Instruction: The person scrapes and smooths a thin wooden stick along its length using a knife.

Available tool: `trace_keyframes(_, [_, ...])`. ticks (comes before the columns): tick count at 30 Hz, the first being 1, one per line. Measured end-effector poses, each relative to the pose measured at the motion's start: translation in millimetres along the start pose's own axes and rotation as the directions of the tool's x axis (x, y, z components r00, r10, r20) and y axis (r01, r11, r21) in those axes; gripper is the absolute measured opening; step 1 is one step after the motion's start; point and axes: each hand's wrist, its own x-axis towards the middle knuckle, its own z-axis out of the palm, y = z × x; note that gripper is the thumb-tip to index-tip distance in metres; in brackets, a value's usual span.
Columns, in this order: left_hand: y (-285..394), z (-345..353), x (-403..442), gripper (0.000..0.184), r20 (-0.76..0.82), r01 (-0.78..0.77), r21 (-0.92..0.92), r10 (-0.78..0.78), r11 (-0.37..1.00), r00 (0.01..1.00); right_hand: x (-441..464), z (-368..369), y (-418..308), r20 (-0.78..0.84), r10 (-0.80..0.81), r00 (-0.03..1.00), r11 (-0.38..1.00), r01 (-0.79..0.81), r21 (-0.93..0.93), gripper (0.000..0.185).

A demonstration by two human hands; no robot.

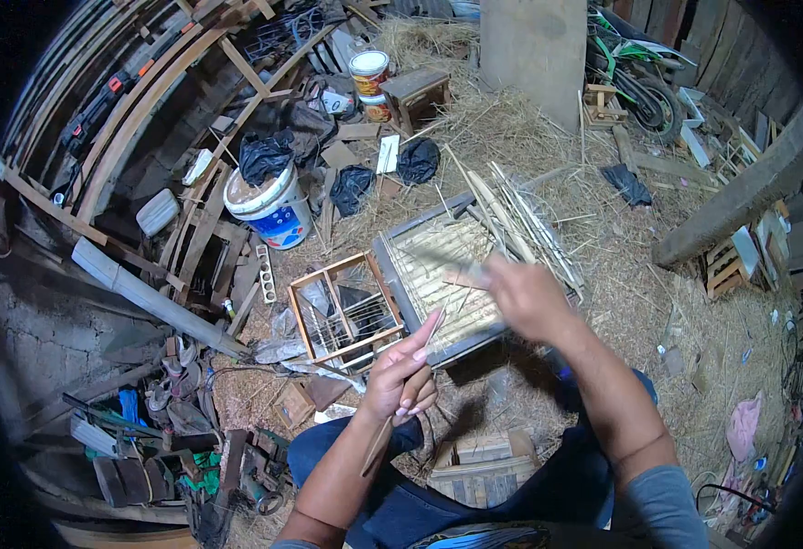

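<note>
My left hand is closed around a thin wooden strip, which slants down along my forearm and shows again past the fingertips. Just up and to the right, my right hand is closed on a tool, whose long dark part is smeared by motion. Both hands are above the near side of a low framed surface covered with pale strips. Beside it on the left is a small wooden frame with thin rods across it. Long split strips lie over the surface's far right corner.
A white bucket with a black bag stands at the left. Farther back are a paint pail and a small stool. A wooden post slants at the right, near a motorbike. Straw covers the ground.
</note>
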Motion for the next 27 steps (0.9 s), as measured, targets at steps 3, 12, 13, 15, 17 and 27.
trace_keyframes(3, [-1.0,4.8,0.3,0.052,0.022,0.011,-0.026,-0.010,1.000,1.000,12.8,0.7,25.7,-0.275,0.004,0.962,0.968,0.065,0.242,0.037])
trace_keyframes(12, [-18.1,6.6,5.1,0.041,-0.054,0.069,0.281,-0.056,0.957,0.997,6.7,-12.0,-1.5,0.075,0.414,0.907,0.298,-0.213,0.930,0.022])
trace_keyframes(13, [-19.8,5.3,5.9,0.040,-0.082,0.049,0.387,-0.019,0.921,0.996,7.0,-13.0,0.3,0.042,0.430,0.902,0.313,-0.192,0.930,0.021])
trace_keyframes(15, [-21.1,5.4,5.5,0.040,-0.078,0.047,0.377,-0.019,0.925,0.997,8.2,-15.9,7.2,0.015,0.463,0.886,0.323,-0.185,0.928,0.021])
trace_keyframes(17, [-22.0,5.2,5.2,0.040,-0.069,0.048,0.409,-0.021,0.911,0.997,8.0,-22.8,15.0,-0.007,0.464,0.886,0.336,-0.169,0.927,0.023])
trace_keyframes(27, [-22.7,6.7,6.6,0.035,-0.090,0.093,0.476,-0.057,0.874,0.994,12.5,-41.4,32.6,-0.091,0.553,0.828,0.342,-0.126,0.931,0.022])
